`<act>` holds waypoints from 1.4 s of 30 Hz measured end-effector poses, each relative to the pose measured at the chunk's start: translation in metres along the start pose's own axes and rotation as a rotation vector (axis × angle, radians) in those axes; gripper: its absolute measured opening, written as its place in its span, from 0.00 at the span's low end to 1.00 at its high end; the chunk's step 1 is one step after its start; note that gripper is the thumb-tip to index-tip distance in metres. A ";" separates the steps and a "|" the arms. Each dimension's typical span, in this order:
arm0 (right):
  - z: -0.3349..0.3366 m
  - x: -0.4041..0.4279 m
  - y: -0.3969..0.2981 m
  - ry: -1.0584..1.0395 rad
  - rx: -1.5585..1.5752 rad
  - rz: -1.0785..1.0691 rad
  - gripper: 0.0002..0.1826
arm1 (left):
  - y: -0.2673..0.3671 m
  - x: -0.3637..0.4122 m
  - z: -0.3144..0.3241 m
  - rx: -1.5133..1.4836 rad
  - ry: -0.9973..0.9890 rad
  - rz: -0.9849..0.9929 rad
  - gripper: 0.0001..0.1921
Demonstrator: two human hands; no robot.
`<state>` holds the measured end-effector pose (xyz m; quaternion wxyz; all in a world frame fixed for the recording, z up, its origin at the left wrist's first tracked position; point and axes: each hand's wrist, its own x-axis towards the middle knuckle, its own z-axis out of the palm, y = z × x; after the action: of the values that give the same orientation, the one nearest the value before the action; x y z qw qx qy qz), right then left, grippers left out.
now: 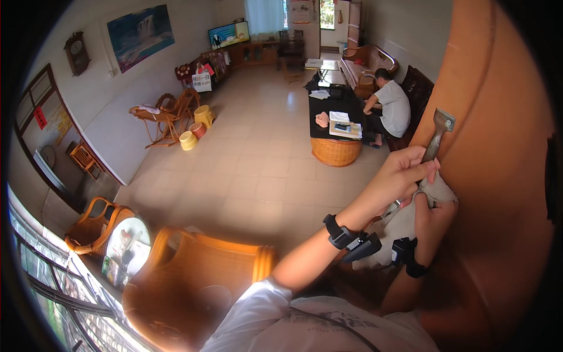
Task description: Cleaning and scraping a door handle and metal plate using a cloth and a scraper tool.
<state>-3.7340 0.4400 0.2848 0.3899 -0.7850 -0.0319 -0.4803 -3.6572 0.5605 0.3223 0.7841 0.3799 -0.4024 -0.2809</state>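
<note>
My left hand (407, 169) grips the handle of a metal scraper (439, 132), whose flat, flared head points up and away from me. A grey-white cloth (398, 233) hangs below and is bunched around the lower part of the handle. My right hand (433, 218) pinches that cloth just under my left hand. A small shiny metal piece (391, 207) shows beside the cloth under my left wrist; whether it belongs to the scraper, I cannot tell. Both wrists wear black straps with small devices.
A smooth orange-brown panel (497, 185) rises close on my right. Rattan armchairs (206, 259) and a round table (127, 246) with things on it stand at left. Farther off, a person (391, 105) sits by a long black-topped table (321, 103). Stools (188, 141) stand near a rattan rocking chair (169, 116).
</note>
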 end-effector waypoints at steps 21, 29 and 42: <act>-0.001 -0.026 -0.053 -0.266 0.223 0.018 0.11 | 0.025 -0.065 0.012 -0.023 0.105 0.004 0.11; -0.006 -0.029 -0.055 -0.239 0.086 -0.255 0.13 | 0.029 -0.080 0.024 -0.006 0.141 0.077 0.12; -0.043 -0.052 -0.072 -0.101 0.190 -0.328 0.10 | 0.033 -0.104 0.041 -0.051 0.189 0.108 0.15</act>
<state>-3.8235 0.4795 0.2967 0.3767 -0.7520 -0.2239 -0.4923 -3.7408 0.6412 0.3223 0.8420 0.3624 -0.3392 -0.2113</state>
